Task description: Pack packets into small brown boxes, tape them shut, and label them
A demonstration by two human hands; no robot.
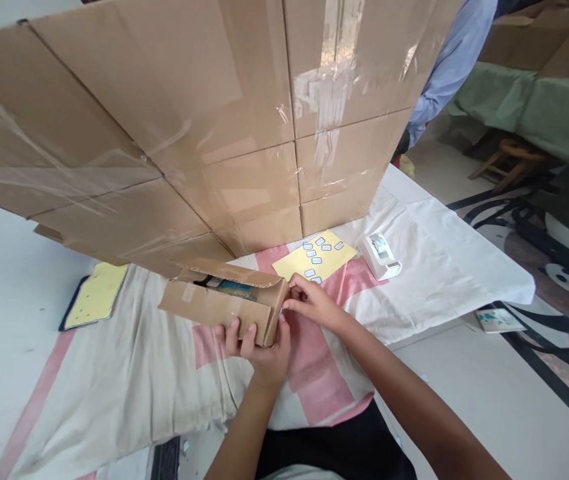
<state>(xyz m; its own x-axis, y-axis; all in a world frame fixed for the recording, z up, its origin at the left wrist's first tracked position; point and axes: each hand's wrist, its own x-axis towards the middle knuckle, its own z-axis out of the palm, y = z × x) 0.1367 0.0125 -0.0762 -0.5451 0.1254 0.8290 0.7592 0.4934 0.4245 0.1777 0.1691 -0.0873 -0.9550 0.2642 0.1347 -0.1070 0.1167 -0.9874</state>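
Note:
A small brown cardboard box [217, 303] lies on its side on a white and pink cloth [129, 373], its top flap partly open with something blue inside. My left hand [257, 347] grips the box's near right corner from below, fingers curled over its edge. My right hand [312, 300] pinches the right end flap of the same box, fingers closed on the cardboard.
A large taped cardboard wall [189, 120] stands just behind the box. A yellow sheet with small labels [314, 257] and a white tape dispenser [381, 255] lie to the right. A yellow pad [95, 293] lies left. Another person's blue sleeve [452, 60] shows behind.

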